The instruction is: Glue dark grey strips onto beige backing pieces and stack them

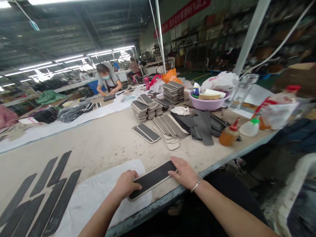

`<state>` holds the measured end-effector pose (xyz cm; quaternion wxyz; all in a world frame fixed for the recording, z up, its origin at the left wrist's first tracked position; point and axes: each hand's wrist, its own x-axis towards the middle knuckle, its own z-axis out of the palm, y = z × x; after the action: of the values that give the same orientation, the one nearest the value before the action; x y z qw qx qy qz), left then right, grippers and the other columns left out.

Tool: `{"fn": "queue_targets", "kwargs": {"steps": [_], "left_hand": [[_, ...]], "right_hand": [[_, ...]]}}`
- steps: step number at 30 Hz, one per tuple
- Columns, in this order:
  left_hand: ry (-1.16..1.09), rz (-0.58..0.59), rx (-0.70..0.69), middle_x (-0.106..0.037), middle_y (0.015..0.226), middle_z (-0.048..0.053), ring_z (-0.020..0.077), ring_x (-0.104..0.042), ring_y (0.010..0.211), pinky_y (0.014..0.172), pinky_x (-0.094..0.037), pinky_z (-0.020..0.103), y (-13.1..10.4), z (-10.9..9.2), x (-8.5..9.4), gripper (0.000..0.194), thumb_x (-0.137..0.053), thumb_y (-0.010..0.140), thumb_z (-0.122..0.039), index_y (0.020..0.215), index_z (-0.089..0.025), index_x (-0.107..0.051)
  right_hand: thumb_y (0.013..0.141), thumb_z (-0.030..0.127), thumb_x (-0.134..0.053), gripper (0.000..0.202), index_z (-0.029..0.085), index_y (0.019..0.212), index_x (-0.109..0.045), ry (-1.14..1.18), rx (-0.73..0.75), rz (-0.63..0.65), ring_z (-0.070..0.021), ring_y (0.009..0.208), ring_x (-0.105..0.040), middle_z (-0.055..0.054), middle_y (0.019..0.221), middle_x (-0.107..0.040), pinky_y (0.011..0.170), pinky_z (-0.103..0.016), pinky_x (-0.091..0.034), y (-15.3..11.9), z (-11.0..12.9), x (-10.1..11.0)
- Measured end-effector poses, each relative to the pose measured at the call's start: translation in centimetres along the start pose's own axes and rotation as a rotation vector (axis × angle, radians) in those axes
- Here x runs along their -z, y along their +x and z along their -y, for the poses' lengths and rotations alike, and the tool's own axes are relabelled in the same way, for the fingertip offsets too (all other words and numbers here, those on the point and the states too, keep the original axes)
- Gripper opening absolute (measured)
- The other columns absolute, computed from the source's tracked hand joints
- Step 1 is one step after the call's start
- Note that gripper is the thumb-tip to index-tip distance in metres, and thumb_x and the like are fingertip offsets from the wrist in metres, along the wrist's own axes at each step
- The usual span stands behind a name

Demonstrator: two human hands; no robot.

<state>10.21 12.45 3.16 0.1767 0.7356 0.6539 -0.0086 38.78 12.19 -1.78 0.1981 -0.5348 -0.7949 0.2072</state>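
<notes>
A long dark strip with rounded ends and a pale edge (pixel 154 179) lies near the front edge of the table, partly over a white cloth (pixel 103 184). My left hand (pixel 127 184) grips its left end, the thumb on top and the other fingers curled along the far side. At the other end, my right hand (pixel 185 173) has the strip between thumb and fingers; a bracelet is on that wrist. Several glossy dark strips (pixel 55 194) lie in rows to the left. Beyond my hands are two pale-edged strips (pixel 146 132) and a fanned row of pale pieces (pixel 171 126).
Stacks of strips (pixel 173 92) stand farther back, beside a purple basin (pixel 208 102) with items in it. An amber bottle with a red cap (pixel 229 135) and a white bottle with a green cap (pixel 250 127) stand at the right edge. A co-worker (pixel 107 80) works across the table.
</notes>
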Motion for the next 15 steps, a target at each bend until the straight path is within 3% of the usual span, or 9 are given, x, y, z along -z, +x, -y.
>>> {"fn": "queue_targets", "kwargs": {"steps": [3, 5, 8, 11, 15], "left_hand": [[-0.088, 0.008, -0.046, -0.058, 0.074, 0.0, 0.0168, -0.055, 0.071, 0.061, -0.037, 0.024, -0.2, -0.6, 0.7, 0.017, -0.061, 0.064, -0.035, 0.07, -0.019, -0.06], [-0.27, 0.012, -0.027, -0.058, 0.07, -0.001, 0.0159, -0.054, 0.068, 0.059, -0.037, 0.024, -0.6, -0.9, 1.2, 0.021, -0.055, 0.07, -0.039, 0.071, -0.019, -0.06], [-0.513, 0.041, 0.056, -0.057, 0.065, -0.002, 0.0161, -0.052, 0.065, 0.057, -0.036, 0.024, -1.0, -1.2, 1.6, 0.032, -0.05, 0.074, -0.047, 0.075, -0.018, -0.063], [-0.6, 0.04, 0.079, -0.059, 0.068, -0.001, 0.0167, -0.052, 0.068, 0.061, -0.037, 0.025, -1.1, -1.0, 1.6, 0.036, -0.049, 0.075, -0.05, 0.073, -0.017, -0.063], [-0.611, 0.024, 0.072, -0.055, 0.062, -0.002, 0.0157, -0.051, 0.064, 0.058, -0.036, 0.024, -0.7, -1.0, 1.1, 0.038, -0.047, 0.076, -0.051, 0.066, -0.017, -0.06]], "right_hand": [[0.078, 0.038, -0.055, 0.065, 0.013, 0.135, -0.037, 0.142, -0.048, -0.124, -0.0221, 0.115, -0.046, -0.013, 0.125, -0.052, 0.099, -0.037, -0.034, 0.4, -0.4, 0.5], [0.077, 0.038, -0.057, 0.058, 0.015, 0.129, -0.046, 0.238, -0.108, -0.166, -0.0218, 0.108, -0.052, -0.01, 0.118, -0.058, 0.095, -0.034, -0.038, 0.7, -0.4, 1.1], [0.081, 0.04, -0.05, 0.032, 0.019, 0.101, -0.065, 0.372, -0.161, -0.152, -0.0182, 0.088, -0.059, -0.004, 0.095, -0.067, 0.081, -0.028, -0.043, 1.0, -0.2, 1.9], [0.086, 0.041, -0.04, 0.037, 0.019, 0.07, -0.066, 0.396, -0.171, -0.108, -0.0135, 0.065, -0.056, 0.002, 0.064, -0.062, 0.063, -0.023, -0.041, 0.9, 0.1, 2.5], [0.087, 0.04, -0.039, 0.039, 0.019, 0.062, -0.061, 0.312, -0.135, -0.107, -0.0114, 0.06, -0.052, 0.003, 0.058, -0.058, 0.06, -0.021, -0.036, 0.6, 0.3, 3.0]]}}
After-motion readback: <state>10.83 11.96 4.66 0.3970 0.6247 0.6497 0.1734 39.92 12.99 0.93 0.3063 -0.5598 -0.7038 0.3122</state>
